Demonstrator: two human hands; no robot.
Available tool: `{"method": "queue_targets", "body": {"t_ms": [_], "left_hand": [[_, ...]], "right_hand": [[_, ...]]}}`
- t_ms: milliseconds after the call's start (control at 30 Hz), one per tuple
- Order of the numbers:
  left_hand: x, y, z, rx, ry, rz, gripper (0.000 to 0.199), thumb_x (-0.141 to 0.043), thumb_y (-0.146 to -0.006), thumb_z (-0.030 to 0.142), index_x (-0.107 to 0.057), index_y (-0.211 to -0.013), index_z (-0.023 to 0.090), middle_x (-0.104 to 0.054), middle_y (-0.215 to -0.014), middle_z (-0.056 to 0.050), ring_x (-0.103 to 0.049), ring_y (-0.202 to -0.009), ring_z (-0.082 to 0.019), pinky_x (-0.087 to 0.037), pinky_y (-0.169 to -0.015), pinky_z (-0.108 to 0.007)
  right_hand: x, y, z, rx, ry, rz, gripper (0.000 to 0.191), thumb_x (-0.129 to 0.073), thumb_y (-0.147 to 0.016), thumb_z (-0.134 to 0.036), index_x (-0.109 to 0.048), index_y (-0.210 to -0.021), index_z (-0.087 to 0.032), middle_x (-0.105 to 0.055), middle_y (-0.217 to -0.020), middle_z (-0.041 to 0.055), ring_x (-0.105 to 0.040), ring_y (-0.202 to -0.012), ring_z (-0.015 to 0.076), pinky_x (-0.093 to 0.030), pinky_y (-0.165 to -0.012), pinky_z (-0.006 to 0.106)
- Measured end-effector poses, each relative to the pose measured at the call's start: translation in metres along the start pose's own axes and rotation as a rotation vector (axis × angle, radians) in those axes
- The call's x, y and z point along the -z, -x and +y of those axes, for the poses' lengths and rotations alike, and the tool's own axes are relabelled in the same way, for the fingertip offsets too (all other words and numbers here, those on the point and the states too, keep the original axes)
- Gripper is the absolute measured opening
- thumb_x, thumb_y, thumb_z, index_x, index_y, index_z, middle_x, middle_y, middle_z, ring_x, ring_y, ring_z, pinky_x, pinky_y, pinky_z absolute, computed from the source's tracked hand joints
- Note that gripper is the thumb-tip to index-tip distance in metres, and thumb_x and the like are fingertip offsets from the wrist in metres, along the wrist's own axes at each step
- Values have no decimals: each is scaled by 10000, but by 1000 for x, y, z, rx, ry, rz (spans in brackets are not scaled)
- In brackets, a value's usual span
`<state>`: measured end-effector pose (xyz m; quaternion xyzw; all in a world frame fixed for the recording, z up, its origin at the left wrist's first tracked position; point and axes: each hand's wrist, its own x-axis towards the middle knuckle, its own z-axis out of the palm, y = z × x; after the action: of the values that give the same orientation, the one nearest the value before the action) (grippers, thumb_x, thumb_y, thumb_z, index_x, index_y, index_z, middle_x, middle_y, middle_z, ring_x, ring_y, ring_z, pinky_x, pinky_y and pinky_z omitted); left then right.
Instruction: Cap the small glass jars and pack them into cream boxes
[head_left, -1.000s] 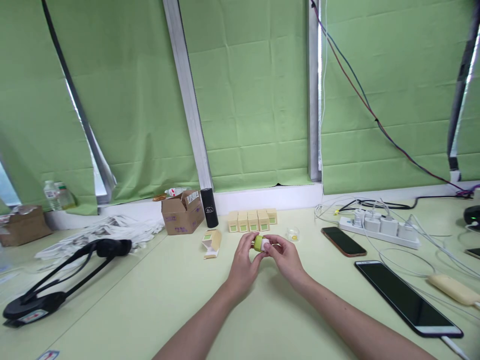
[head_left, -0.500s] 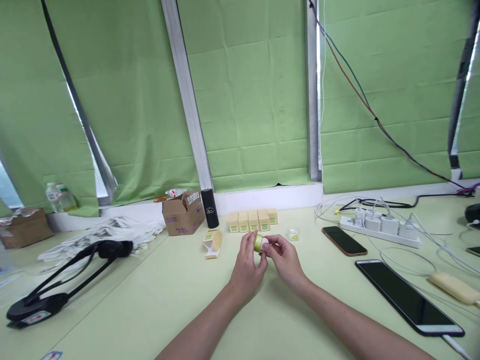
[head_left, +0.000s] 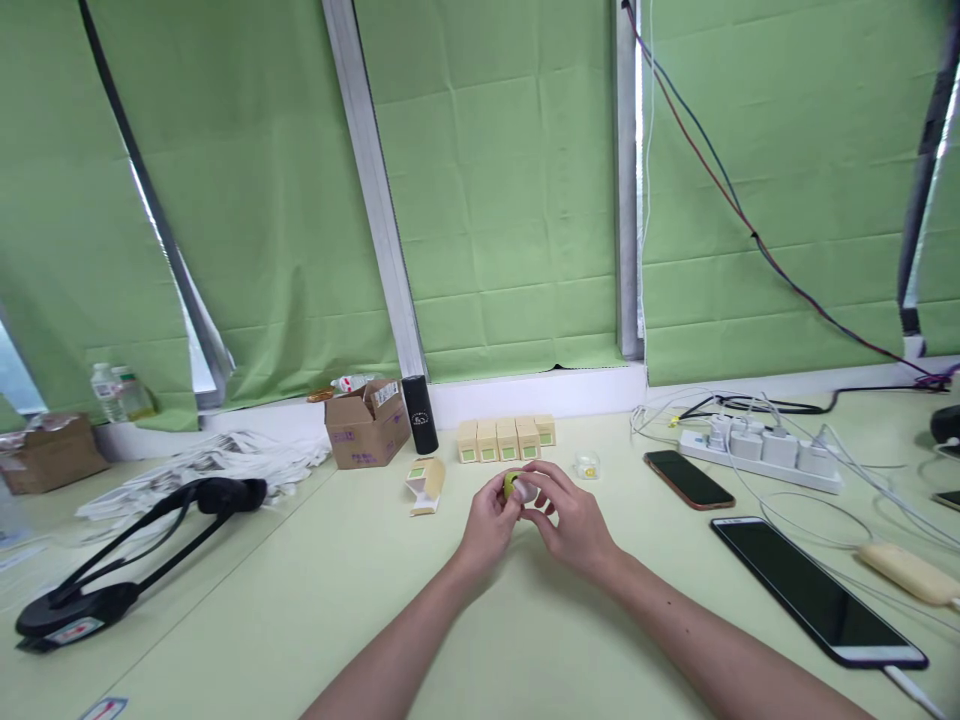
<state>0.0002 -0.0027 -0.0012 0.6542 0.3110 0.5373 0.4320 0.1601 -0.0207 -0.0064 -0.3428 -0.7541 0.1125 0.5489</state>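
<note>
Near the middle of the table, a small round green-and-white piece (head_left: 511,484) is held between my two hands; its exact kind is too small and covered to tell. My left hand (head_left: 490,520) grips its left side with the fingers closed around it. The thumb and fingers of my right hand (head_left: 566,515) pinch the white part from the right. Just beyond stand several small tan boxes with green labels (head_left: 487,442) in a row. Left of my hands lies an opened tan carton (head_left: 425,484). A small clear container (head_left: 587,466) with something yellow sits to the right.
A cardboard box (head_left: 367,430) and a black cylinder (head_left: 419,415) stand at the back. Phones (head_left: 814,590) and a power strip (head_left: 761,455) with loose cables occupy the right. On the left lie a black headset-like strap device (head_left: 135,560) and heaped white cords (head_left: 217,465).
The round piece has turned in my hands, showing more of its green face. My right hand's fingers have shifted over its top, and my left fingers have curled in lower.
</note>
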Motion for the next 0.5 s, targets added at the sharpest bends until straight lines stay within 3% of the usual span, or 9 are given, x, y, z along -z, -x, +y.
{"method": "queue_targets", "body": {"t_ms": [167, 300, 500], "left_hand": [[-5, 3, 3, 24, 8, -44, 412, -671, -890, 523, -682, -1053, 145, -686, -914, -65, -608, -756, -161, -520, -695, -290], [-3, 3, 3, 3, 47, -95, 421, -658, -905, 515, -681, -1108, 146, -690, -987, -89, -640, -865, -202, -553, -797, -343], [0, 1, 1, -12, 50, -100, 453, -695, -884, 504, -681, -1153, 139, -682, -1019, -106, -635, -871, -202, -543, -773, -322]], "right_hand": [[-2, 0, 4, 41, 60, -22, 368, -535, -929, -196, -668, -1253, -309, -687, -1253, 76, -696, -1013, 251, -607, -692, 339], [-1, 0, 6, 80, 37, 4, 390, -522, -944, -190, -644, -1294, -311, -701, -1263, 72, -691, -1099, 259, -620, -710, 343], [0, 1, 8, 114, 212, -7, 428, -535, -932, -159, -613, -1327, -304, -692, -1320, 64, -712, -1104, 251, -616, -798, 349]]}}
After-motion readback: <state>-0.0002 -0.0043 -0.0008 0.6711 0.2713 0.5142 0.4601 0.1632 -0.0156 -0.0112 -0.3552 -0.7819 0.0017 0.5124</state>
